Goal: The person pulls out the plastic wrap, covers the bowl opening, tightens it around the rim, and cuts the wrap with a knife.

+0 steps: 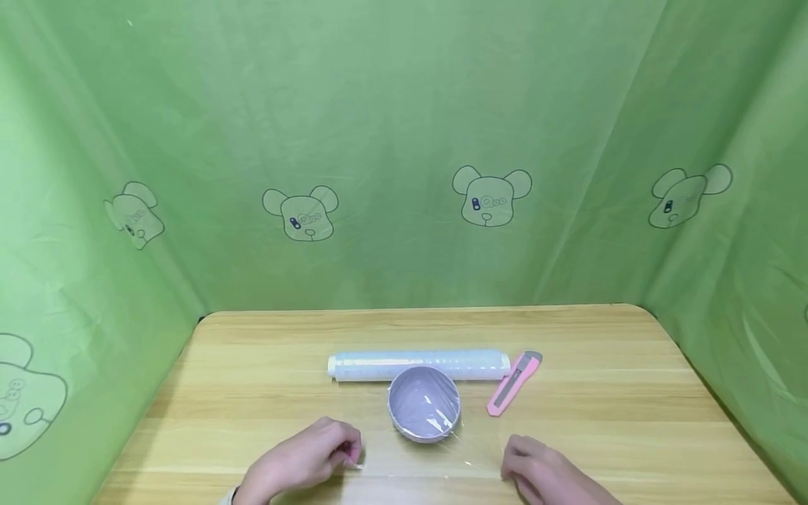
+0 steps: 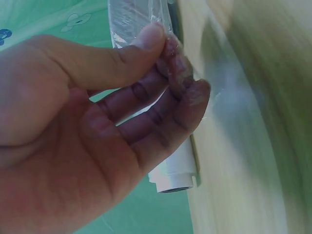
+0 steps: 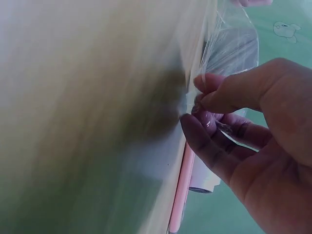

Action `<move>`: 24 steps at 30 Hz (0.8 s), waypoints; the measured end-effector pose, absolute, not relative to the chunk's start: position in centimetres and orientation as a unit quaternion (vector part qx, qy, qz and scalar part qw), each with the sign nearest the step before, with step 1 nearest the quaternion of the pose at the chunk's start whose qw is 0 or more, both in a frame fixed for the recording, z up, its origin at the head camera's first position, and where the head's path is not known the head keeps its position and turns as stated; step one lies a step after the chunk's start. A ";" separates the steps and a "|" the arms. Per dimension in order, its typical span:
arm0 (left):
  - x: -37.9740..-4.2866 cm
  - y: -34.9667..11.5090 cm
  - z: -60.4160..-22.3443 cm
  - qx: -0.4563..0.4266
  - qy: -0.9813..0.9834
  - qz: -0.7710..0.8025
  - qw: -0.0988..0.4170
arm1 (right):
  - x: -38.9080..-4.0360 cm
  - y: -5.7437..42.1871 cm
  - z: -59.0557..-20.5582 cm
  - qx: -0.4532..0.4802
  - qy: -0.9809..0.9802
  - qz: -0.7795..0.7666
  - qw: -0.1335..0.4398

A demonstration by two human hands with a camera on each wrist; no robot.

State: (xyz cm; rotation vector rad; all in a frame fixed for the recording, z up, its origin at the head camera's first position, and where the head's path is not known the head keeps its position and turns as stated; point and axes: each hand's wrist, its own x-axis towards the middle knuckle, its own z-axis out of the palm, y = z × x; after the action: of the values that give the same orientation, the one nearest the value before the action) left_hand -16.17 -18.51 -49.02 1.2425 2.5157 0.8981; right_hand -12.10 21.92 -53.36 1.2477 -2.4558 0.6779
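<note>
A small greyish-purple bowl [image 1: 423, 407] stands upright near the table's front, with clear plastic wrap [image 1: 435, 468] across its top and spreading toward me. To its left, my left hand [image 1: 306, 456] pinches one edge of the wrap; in the left wrist view the thumb [image 2: 150, 36] presses the film against the fingers. My right hand [image 1: 546, 470], right of the bowl, pinches the film too, which bunches between thumb and fingers in the right wrist view. Transparency hides the wrap's exact outline.
Behind the bowl lies a plastic wrap roll [image 1: 372, 365], sideways on the wooden table [image 1: 265, 393]. A pink utility knife [image 1: 514, 384] rests by the roll's right end. Green curtains [image 1: 404, 126] with bear prints enclose the back and both sides.
</note>
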 end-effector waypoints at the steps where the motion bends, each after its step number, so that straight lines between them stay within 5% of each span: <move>1: -16.2 -18.5 -49.1 0.417 0.852 0.302 0.095 | -12.2 21.9 -53.4 0.431 -0.857 0.237 0.153; 14: -17.2 -18.2 -50.1 0.370 0.875 0.307 0.062 | -13.6 21.5 -53.1 0.373 -0.882 0.227 0.179; 24: -18.2 -18.0 -51.0 0.316 0.884 0.342 0.034 | -13.8 20.2 -51.7 0.277 -0.931 0.207 0.116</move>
State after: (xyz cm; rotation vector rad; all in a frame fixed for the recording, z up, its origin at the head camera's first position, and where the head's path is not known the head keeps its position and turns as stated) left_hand -18.24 -18.02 -51.00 0.9723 2.7200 1.0502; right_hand -13.81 20.22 -51.68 0.8109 -2.7272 0.6064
